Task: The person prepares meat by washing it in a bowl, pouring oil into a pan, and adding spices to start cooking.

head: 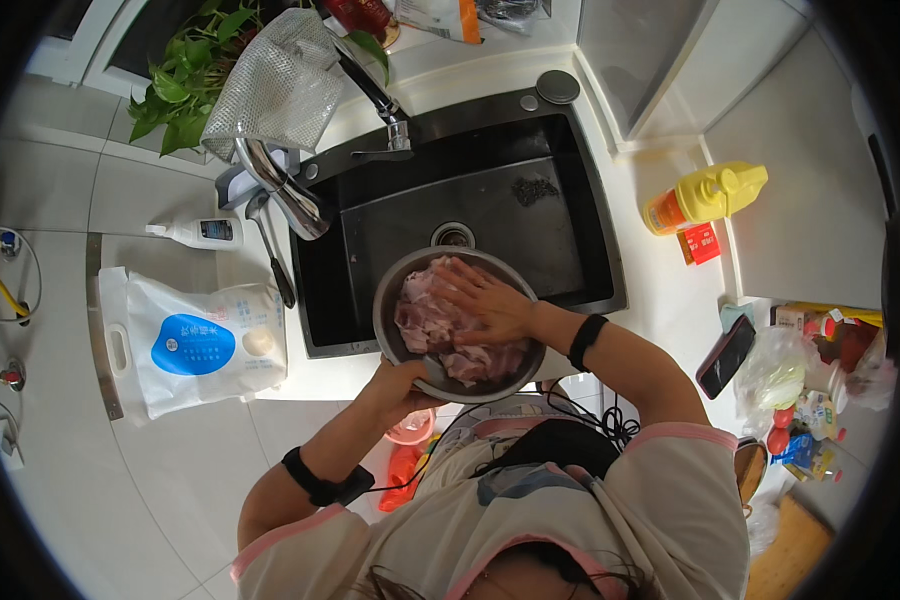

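A metal bowl (381,311) is held over the front edge of the black sink (420,199), slightly tilted. Raw, pinkish cut meat (420,319) fills much of it. My left hand (399,390) grips the bowl's near-left rim, its fingers partly hidden beneath. On top of the meat my right hand (487,301) lies flat, palm down with fingers spread, holding nothing. The sink drain (454,235) shows just beyond the bowl's far rim. A dark tangled clump, perhaps a scouring pad (535,191), sits on the sink floor at the right.
The chrome faucet (285,191) arches over the sink's left side, draped with a mesh cloth (277,82). Left are a ladle (270,251), a white spray bottle (210,233) and a plastic bag (195,345). A yellow jug (709,196) and a smartphone (725,357) lie right.
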### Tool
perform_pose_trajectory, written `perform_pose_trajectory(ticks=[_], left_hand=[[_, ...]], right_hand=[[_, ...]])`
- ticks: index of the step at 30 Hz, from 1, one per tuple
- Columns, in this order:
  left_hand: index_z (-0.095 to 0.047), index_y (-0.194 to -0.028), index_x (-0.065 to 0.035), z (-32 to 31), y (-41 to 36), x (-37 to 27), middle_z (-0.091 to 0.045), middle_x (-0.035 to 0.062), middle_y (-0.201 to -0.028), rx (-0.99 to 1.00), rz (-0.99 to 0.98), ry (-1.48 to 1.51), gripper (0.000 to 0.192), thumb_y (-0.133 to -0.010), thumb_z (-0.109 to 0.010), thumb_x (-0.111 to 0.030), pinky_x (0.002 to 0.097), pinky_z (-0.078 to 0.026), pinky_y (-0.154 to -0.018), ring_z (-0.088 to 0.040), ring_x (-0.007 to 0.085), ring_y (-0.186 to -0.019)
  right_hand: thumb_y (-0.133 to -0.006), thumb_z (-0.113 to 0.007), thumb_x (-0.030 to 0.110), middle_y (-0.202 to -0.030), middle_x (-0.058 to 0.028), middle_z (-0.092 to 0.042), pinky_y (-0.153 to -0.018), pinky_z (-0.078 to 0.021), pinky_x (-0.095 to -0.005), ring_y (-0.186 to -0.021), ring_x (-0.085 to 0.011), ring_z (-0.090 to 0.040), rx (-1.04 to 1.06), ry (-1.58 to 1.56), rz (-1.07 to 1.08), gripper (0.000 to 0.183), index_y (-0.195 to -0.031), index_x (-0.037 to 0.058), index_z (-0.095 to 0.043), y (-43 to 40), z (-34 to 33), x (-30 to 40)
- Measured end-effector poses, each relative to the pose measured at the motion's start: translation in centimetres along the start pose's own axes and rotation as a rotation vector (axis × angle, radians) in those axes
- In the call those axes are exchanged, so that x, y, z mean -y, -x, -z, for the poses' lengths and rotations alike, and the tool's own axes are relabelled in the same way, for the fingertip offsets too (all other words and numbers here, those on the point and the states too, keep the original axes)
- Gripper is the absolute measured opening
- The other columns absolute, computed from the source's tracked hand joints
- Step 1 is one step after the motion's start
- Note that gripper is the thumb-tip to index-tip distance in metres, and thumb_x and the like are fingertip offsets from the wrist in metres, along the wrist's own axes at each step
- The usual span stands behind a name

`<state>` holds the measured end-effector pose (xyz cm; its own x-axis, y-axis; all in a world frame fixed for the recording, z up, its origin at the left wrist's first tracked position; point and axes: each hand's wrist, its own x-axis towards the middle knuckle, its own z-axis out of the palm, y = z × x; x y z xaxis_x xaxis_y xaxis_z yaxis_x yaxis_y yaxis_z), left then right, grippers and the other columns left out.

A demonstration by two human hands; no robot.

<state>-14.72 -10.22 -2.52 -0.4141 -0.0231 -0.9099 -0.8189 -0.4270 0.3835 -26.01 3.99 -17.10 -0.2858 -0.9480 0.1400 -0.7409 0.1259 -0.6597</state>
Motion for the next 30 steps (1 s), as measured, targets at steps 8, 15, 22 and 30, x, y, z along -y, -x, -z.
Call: perform_pose_trajectory(ticks=[8,15,22,30], left_hand=[[-0.035,-0.113,-0.0001,0.4,-0.8,-0.6,-0.055,0.0201,-0.091,-0.004,0.078,0.083,0.042,-0.072,-0.045,0.002,0.0415,-0.054,-0.064,-0.06,0.0313,-0.074],[-0.035,-0.111,0.0036,-0.3,-0.5,-1.7,-0.055,0.0204,-0.089,-0.003,0.081,0.026,0.04,-0.072,-0.043,0.002,0.0411,-0.054,-0.063,-0.06,0.0319,-0.075],[-0.028,-0.114,0.0082,-0.3,-0.9,-2.3,-0.045,0.0257,-0.105,0.039,0.126,0.014,0.044,-0.072,-0.038,0.003,0.0493,-0.05,-0.075,-0.054,0.0396,-0.09],[-0.032,-0.112,0.0085,-1.4,-0.4,-3.1,-0.046,0.0254,-0.105,-0.02,0.113,-0.042,0.04,-0.073,-0.037,0.003,0.0494,-0.05,-0.075,-0.054,0.0389,-0.089]], right_hand=[[-0.076,-0.044,0.053,-0.14,-0.0142,-0.004,-0.101,-0.0124,-0.0472,-0.128,-0.0328,-0.002,0.041,-0.042,0.007,0.076,-0.134,0.0155,-0.013,-0.2,-0.1,-0.7],[-0.077,-0.044,0.053,-0.14,-0.0148,-0.004,-0.1,-0.0132,-0.0482,-0.128,-0.033,-0.003,0.043,-0.089,-0.008,0.075,-0.134,0.0164,-0.013,-0.3,-0.1,-0.8],[-0.077,-0.043,0.053,-0.14,-0.0143,-0.004,-0.1,-0.0131,-0.0495,-0.128,-0.0334,-0.002,0.047,-0.14,-0.025,0.074,-0.134,0.0176,-0.012,-0.3,0.0,-0.9],[-0.078,-0.043,0.053,-0.14,-0.0151,-0.004,-0.1,-0.0118,-0.0479,-0.128,-0.0337,-0.002,0.023,-0.132,-0.035,0.074,-0.135,0.0174,-0.012,-0.1,0.0,-1.0]])
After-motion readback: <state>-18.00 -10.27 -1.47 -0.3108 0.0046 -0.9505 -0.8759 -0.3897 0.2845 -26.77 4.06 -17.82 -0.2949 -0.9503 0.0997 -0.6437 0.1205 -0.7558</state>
